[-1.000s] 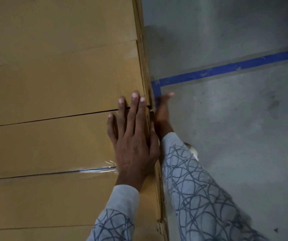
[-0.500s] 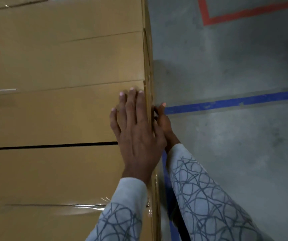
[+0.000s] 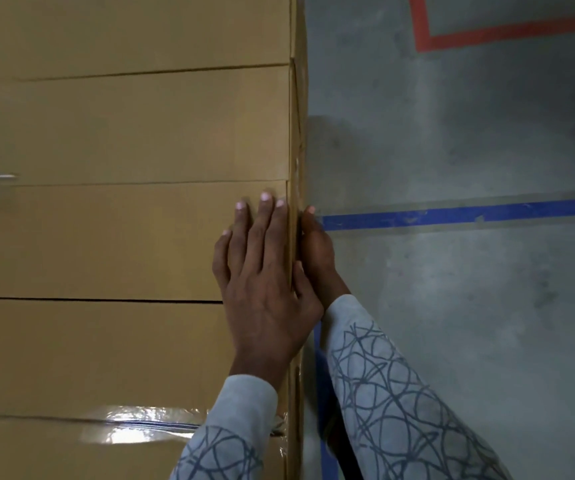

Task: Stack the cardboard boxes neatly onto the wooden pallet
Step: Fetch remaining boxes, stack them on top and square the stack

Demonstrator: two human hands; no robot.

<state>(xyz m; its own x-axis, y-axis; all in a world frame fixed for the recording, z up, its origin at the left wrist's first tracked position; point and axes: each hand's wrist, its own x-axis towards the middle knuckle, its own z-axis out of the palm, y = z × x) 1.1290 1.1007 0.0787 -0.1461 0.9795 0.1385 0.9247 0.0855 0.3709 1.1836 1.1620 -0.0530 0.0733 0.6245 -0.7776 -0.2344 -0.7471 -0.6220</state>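
Observation:
Several long cardboard boxes lie side by side, seen from above, filling the left half of the view. My left hand (image 3: 262, 289) lies flat with straight fingers on top of one box (image 3: 123, 240), at its right end, with the thumb along the edge. My right hand (image 3: 317, 251) presses against that box's end face, fingers pointing away from me, partly hidden behind the edge. A dark gap separates this box from the nearer box (image 3: 88, 355). The box beyond (image 3: 140, 123) sits tight against it. The wooden pallet is hidden.
Grey concrete floor (image 3: 452, 323) lies to the right of the stack. A blue tape line (image 3: 469, 214) crosses it, and a red taped corner (image 3: 487, 32) shows at the top right. Shiny clear packing tape (image 3: 140, 424) runs along a near seam.
My left hand has moved forward off the dark gap onto the farther box. My right hand has come in flat against the box end. Little has changed in the last half second.

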